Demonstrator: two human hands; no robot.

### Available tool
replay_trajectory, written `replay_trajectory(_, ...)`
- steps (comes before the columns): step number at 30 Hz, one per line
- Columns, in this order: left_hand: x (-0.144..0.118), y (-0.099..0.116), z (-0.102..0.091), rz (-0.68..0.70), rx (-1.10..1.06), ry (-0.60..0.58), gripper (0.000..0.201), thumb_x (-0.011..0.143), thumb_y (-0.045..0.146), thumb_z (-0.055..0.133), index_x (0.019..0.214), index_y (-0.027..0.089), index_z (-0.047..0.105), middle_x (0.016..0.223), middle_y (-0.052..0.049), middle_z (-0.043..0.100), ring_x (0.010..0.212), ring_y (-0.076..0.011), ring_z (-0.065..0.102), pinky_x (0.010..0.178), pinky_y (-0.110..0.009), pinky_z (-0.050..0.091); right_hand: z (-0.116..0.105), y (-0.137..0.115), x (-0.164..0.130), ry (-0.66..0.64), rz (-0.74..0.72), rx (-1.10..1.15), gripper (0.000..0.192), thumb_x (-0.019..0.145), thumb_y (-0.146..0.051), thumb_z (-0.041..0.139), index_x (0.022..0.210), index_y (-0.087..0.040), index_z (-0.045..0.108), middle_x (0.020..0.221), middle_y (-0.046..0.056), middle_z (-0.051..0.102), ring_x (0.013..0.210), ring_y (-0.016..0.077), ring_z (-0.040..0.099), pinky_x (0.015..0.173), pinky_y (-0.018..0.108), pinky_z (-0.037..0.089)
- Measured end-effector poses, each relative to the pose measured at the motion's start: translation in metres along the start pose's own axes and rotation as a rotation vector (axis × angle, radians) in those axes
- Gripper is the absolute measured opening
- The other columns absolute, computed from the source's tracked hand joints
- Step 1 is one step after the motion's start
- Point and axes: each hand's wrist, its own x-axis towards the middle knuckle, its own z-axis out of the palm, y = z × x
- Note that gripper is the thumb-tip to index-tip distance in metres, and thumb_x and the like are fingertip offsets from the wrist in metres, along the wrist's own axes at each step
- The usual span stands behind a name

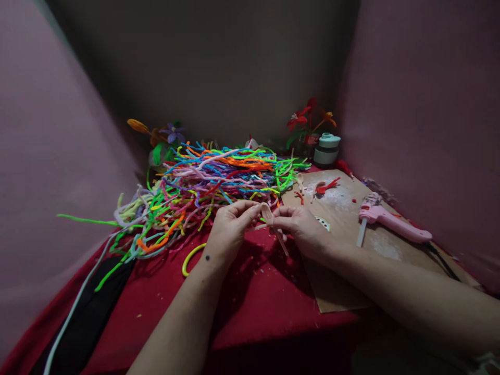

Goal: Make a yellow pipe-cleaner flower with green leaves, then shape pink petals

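No readable writing or labels anywhere. Pale pink fuzzy pipe cleaner, bent into a small loop with a tail hanging down toward the red cloth tabletop. Left hand and right hand both pinch it, grip clamped on the loop from either side, fingertips nearly meeting. It sits between the hands, just in front of the multicoloured pipe cleaner pile. Pink glue gun lies on the brown cardboard sheet, right of the hands.
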Motion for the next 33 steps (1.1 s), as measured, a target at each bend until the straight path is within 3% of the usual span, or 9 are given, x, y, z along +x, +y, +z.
replay_trajectory(10,0.0,0.003,0.002,0.05,-0.01,-0.002,0.011,0.071,0.025,0.062,0.068,0.015,0.066,0.061,-0.001,0.063,0.052,-0.0098,0.051,0.052,-0.022,0.039,0.001,0.002,-0.001,-0.108,0.014,0.048,0.01,0.061,-0.023,0.064,0.059,-0.016,0.058,0.054,-0.002,0.052,0.046,0.0069,0.041,0.046,0.023,0.028)
replay_trajectory(15,0.002,0.0,0.0,0.019,-0.056,0.012,0.016,0.072,0.03,0.064,0.075,0.015,0.064,0.064,-0.001,0.062,0.053,-0.0098,0.052,0.053,-0.022,0.04,0.0,0.005,0.001,-0.118,0.054,0.173,0.014,0.063,-0.025,0.066,0.06,-0.016,0.056,0.05,-0.005,0.045,0.043,0.0064,0.037,0.044,0.023,0.024)
replay_trajectory(18,0.003,0.0,-0.001,-0.007,-0.097,0.033,0.025,0.073,0.039,0.064,0.081,0.015,0.064,0.067,-0.001,0.062,0.053,-0.0089,0.052,0.051,-0.021,0.04,-0.002,0.007,0.005,-0.097,-0.003,0.227,0.022,0.067,-0.027,0.065,0.056,-0.017,0.049,0.048,-0.006,0.039,0.043,0.0063,0.032,0.044,0.023,0.022)
replay_trajectory(25,-0.001,0.0,0.001,-0.124,-0.135,-0.114,0.025,0.068,0.034,0.07,0.081,0.014,0.065,0.07,-0.001,0.062,0.055,-0.0085,0.051,0.051,-0.021,0.039,-0.003,0.005,0.007,-0.064,-0.048,0.351,0.01,0.068,-0.02,0.061,0.063,-0.017,0.053,0.057,-0.002,0.048,0.047,0.0076,0.036,0.045,0.024,0.024)
replay_trajectory(29,-0.002,-0.004,0.006,-0.205,-0.142,-0.183,0.018,0.069,0.027,0.068,0.08,0.013,0.063,0.07,-0.001,0.061,0.057,-0.0094,0.053,0.053,-0.022,0.04,-0.003,0.004,0.006,-0.088,-0.083,0.303,0.006,0.067,-0.018,0.059,0.064,-0.017,0.054,0.056,-0.002,0.048,0.046,0.0077,0.037,0.044,0.024,0.024)
replay_trajectory(33,-0.001,-0.006,0.008,-0.213,-0.133,-0.174,0.014,0.067,0.023,0.068,0.073,0.012,0.062,0.062,0.001,0.057,0.051,-0.0077,0.048,0.05,-0.021,0.037,-0.005,0.006,0.008,-0.074,-0.097,0.267,0.003,0.063,-0.014,0.056,0.062,-0.016,0.055,0.052,-0.004,0.043,0.044,0.0069,0.034,0.042,0.023,0.022)
